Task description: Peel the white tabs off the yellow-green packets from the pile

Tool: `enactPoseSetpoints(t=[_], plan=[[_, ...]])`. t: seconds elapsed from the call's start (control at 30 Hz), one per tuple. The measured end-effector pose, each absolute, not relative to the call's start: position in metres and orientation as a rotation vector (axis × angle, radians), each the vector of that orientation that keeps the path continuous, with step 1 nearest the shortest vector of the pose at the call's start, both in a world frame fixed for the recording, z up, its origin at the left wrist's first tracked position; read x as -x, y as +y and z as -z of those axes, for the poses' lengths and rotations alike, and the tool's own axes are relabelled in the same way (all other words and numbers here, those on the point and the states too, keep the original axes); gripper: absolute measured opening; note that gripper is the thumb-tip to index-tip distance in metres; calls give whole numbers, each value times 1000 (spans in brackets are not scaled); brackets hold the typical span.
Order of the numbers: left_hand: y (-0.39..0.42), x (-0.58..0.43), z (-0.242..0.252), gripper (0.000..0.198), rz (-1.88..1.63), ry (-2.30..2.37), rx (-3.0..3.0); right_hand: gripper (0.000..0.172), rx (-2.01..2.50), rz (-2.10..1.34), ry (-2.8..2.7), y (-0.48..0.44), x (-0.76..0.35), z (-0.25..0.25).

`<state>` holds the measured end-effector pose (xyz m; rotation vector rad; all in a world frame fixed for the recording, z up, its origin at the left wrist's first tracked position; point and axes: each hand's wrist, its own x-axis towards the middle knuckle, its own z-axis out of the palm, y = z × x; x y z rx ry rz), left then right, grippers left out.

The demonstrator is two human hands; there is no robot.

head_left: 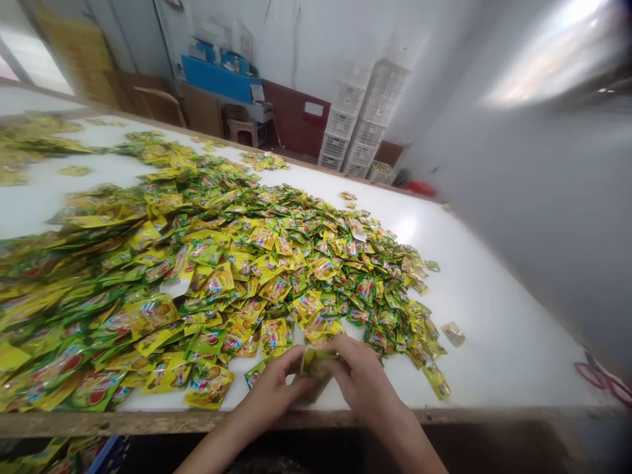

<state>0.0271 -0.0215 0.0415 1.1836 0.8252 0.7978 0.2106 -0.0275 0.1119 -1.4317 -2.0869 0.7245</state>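
Left hand (276, 382): we see thumb and fingers slightly apart, pinching the packets (315, 361).
Right hand (363, 378): we note curled fingers closed on their other side.
Packets: we find them between both hands, near the table's (494, 368) front edge, just beside the heap (276, 263).

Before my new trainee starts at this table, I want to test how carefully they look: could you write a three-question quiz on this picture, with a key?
1. What do the left hand and right hand hold between them?
2. Besides yellow, which colour is most common in the pile? A) green B) black C) purple
3. True or false: the stacked crates stand on the table.

Key: 1. A small packet. 2. A. 3. False; the crates stand beyond the table.
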Motion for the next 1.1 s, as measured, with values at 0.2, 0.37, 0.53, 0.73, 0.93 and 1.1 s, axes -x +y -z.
enactPoseSetpoints(t=[0.2, 0.37, 0.53, 0.73, 0.93, 1.1], plan=[[-20, -28, -36, 19, -795, 973, -1317, 14, 1306, -346, -2174, -20, -208, -93], [-19, -31, -43, 21, -791, 888, -1207, 22, 1287, -637, -2230, -21, -213, -108], [-23, -45, -43, 14, -878, 958, -1044, 26, 1371, -676, -2163, -23, -211, -102], [-25, -53, -41, 10, -906, 1145, -1199, 30, 1415, -512, -2135, -26, -204, -90], [-25, -61, -55, 21, -929, 1128, -984, 33, 1335, -545, -2240, -21, -211, -98], [-27, -52, -64, 42, -821, 987, -932, 21, 1301, -597, -2218, -17, -218, -100]])
